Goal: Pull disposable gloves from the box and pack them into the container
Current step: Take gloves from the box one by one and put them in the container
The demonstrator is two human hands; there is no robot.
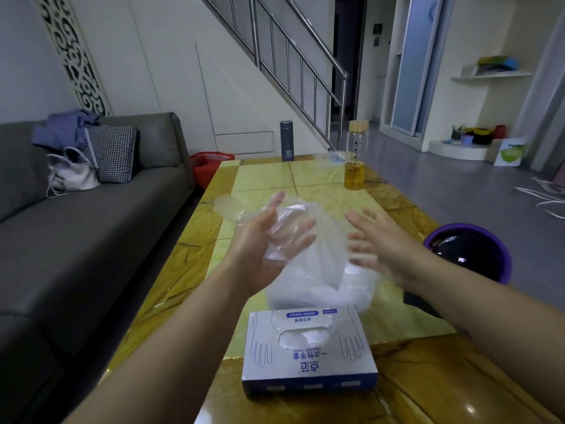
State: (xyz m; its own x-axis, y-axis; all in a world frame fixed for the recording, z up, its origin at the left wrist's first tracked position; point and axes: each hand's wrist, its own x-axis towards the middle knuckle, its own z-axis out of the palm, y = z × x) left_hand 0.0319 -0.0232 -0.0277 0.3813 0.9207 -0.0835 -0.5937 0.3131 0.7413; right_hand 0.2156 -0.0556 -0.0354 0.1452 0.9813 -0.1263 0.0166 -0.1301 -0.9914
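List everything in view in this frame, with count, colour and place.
glove box: one, white and blue, near table edge.
disposable gloves: bunch, count unclear, clear, in left hand.
container: one, clear, behind glove box, partly hidden.
table: one, yellow-gold marble pattern, centre.
glass bottle: one, wooden lid, amber liquid, table's far end.
flask: one, dark blue-grey, table's far edge.
bin: one, purple, black liner, right of table.
sofa: one, grey, left.
cushion: one, checked, on sofa.
handbag: one, white, on sofa.
left hand: one, grips the gloves.
right hand: one, open, fingers spread, beside gloves.
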